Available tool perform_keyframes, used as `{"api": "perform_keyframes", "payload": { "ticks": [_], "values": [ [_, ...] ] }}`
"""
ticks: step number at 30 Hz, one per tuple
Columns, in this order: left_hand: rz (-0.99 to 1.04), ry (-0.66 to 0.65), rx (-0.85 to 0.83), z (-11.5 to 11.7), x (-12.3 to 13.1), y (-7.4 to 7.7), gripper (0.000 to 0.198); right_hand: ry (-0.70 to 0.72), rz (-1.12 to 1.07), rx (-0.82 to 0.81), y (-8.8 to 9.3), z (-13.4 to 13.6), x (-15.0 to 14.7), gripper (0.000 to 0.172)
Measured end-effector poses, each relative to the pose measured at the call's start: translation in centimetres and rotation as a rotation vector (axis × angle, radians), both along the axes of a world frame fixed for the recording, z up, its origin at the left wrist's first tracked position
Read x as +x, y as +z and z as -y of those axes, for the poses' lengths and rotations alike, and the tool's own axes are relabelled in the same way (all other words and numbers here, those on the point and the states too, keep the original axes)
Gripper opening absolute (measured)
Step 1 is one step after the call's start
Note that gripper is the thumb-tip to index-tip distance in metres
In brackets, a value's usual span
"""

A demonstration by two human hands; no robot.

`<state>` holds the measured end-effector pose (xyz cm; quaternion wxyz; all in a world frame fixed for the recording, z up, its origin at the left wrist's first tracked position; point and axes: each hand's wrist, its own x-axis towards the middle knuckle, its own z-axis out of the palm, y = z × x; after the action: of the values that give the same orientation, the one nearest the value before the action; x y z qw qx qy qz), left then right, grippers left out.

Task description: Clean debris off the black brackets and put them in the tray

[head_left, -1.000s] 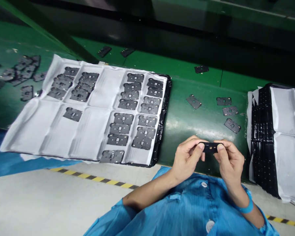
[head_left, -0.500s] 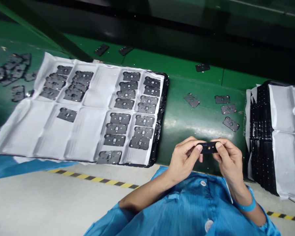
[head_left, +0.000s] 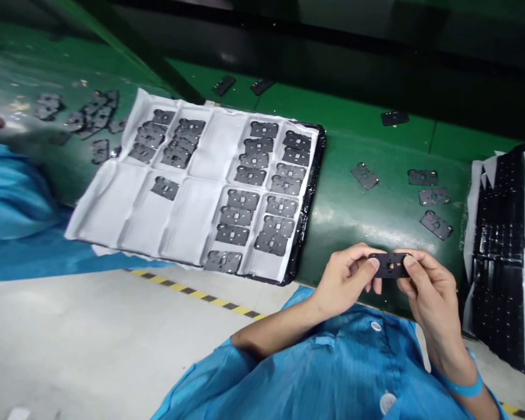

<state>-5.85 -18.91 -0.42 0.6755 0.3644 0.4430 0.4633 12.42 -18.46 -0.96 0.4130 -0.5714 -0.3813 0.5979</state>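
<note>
Black, flat rectangular plate (head_left: 391,266) pinched at both ends
Left hand (head_left: 345,276) and right hand (head_left: 435,289) each close on one end; its long axis runs left to right above the near side of the glossy green desk (head_left: 343,219).

Black plate (head_left: 384,268), green table (head_left: 336,219), striped tape (head_left: 201,297)

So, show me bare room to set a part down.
Bare bench lies between the lined tray, the left hand and the nearest loose part. The tray's middle column, between part-holding ones, is free too. Crowded: its two right columns, and the heap leftward.
</note>
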Motion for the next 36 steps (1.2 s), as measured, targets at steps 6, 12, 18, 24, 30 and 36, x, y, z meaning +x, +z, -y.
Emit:
{"api": "perform_keyframes", "payload": {
  "ticks": [6,12,18,24,30,36],
  "values": [
    [0.047,0.007,-0.097,-0.5,-0.2,0.3,0.037,0.026,0.123,0.042,0.5,0.4,-0.2,0.029],
    [0.039,0.032,-0.169,-0.6,-0.1,-0.2,0.033,0.025,0.284,0.155,1.2,0.8,-0.9,0.026],
    [0.161,0.030,-0.284,-0.6,-0.1,-1.4,0.035,0.085,0.349,0.224,1.0,1.0,-1.0,0.024],
    [-0.221,-0.056,-0.085,-0.1,-3.1,0.1,0.025,0.158,0.273,0.168,0.5,1.1,-1.4,0.029],
    [-0.599,-0.199,0.235,-6.2,-7.8,2.2,0.009,0.274,0.261,0.202,-1.4,0.0,-2.0,0.032],
    [-0.884,-0.296,0.268,-18.3,-7.9,-0.5,0.016,0.292,0.359,0.279,-3.6,-0.4,-1.1,0.031]
  ]
}}
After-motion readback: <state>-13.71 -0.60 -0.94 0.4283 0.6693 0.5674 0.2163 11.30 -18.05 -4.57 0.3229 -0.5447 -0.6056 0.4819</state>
